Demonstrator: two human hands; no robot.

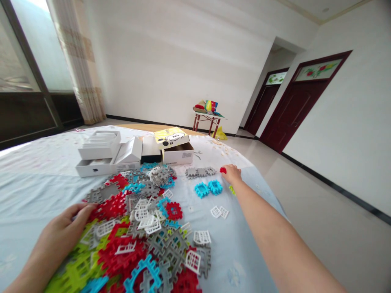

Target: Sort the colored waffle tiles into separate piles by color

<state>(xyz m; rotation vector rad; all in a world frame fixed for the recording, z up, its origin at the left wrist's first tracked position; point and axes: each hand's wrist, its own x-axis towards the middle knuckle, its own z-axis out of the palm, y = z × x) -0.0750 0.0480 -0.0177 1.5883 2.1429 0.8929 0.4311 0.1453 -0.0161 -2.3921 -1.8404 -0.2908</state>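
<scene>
My right hand (232, 174) reaches out over the right part of the table, its fingers closed on a small red interlocking building piece (223, 170). Just in front of that wrist lies a lime-green piece (232, 190), partly hidden by the arm. To the left are two blue square frame pieces (208, 188) and a row of grey pieces (200, 172). My left hand (65, 228) rests at the left edge of the heap, thumb and fingers together against red pieces (111, 206). What its fingertips grip, if anything, is hidden.
A mixed heap of red, grey, blue and green pieces (171, 248) with white window pieces (146, 221) covers the table's middle. Two white window pieces (219, 212) lie apart. White boxes (106, 165) and a yellow-lidded box (177, 146) stand behind. The tablecloth (244, 252) is pale blue.
</scene>
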